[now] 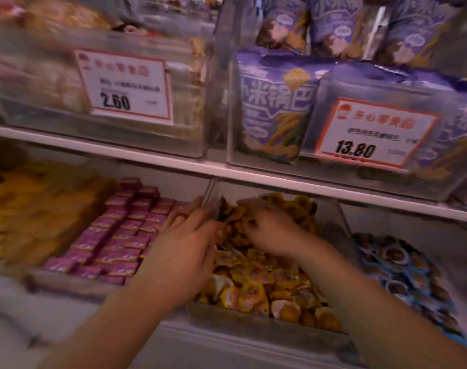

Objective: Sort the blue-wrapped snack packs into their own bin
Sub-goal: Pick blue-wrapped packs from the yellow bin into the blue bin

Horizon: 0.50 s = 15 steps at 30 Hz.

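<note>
Trouble from the head view starts with the blur: both hands dig in the middle bin [267, 319] of yellow-wrapped snacks [256, 286], and I see no blue pack among them, so a wrong pack could get picked. The left hand [184, 251] lies over the bin's left edge; whether it grasps anything I cannot tell. The right hand [272, 230] has its fingers curled down into the heap, and its hold is likewise hidden. Loose packs could spill over the low front wall if raked forward. The blue-wrapped snack packs [402, 275] fill the bin at right, too many to count. Counted: 2 hands, 4 lower bins, 2 price tags, and purple boxes [115, 235] in 1 bin.
</note>
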Motion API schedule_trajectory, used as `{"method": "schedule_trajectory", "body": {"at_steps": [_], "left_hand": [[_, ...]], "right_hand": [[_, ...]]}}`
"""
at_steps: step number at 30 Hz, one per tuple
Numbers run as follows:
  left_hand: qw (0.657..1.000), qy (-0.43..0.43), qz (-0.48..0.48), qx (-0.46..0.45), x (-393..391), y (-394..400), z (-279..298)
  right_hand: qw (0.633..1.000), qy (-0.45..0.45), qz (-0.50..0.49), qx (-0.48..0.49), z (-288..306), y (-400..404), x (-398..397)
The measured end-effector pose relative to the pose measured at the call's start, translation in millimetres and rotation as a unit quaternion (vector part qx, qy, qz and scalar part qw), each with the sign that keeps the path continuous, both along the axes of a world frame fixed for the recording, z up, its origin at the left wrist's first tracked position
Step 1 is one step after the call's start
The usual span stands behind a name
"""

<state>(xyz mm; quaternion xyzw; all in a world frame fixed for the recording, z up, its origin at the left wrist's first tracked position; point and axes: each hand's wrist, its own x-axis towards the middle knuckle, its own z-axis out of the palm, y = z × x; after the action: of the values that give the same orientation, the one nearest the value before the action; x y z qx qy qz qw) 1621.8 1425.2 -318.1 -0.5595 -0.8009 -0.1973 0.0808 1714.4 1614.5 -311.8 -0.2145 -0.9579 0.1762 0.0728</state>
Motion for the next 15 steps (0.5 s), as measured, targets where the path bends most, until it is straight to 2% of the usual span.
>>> {"method": "schedule_trajectory", "body": {"at_steps": [2, 6, 9, 12, 15], "left_hand": [[1.0, -0.018, -0.017, 0.005, -5.1, -4.2, -2.4], [0.998, -0.054, -0.042, 0.017, -11.1, -9.5, -6.7], [0.997, -0.06, -0.048, 0.01, -13.7, -10.0, -7.1], [0.996, -0.065, -0.054, 0.002, -15.9, -11.9, -8.1], [0.996, -0.072, -0.057, -0.001, -17.4, -13.3, -8.1]], "right_hand": [[0.998, -0.047, 0.015, 0.028, -12.2, 10.6, -38.3], [0.994, -0.102, -0.016, 0.026, -34.6, 21.2, -85.7], [0.994, -0.103, -0.027, 0.026, -44.6, 26.7, -92.8], [0.985, -0.17, 0.003, 0.018, -36.0, 35.3, -93.9], [0.976, -0.213, 0.034, -0.04, -25.6, 36.9, -94.0]]}}
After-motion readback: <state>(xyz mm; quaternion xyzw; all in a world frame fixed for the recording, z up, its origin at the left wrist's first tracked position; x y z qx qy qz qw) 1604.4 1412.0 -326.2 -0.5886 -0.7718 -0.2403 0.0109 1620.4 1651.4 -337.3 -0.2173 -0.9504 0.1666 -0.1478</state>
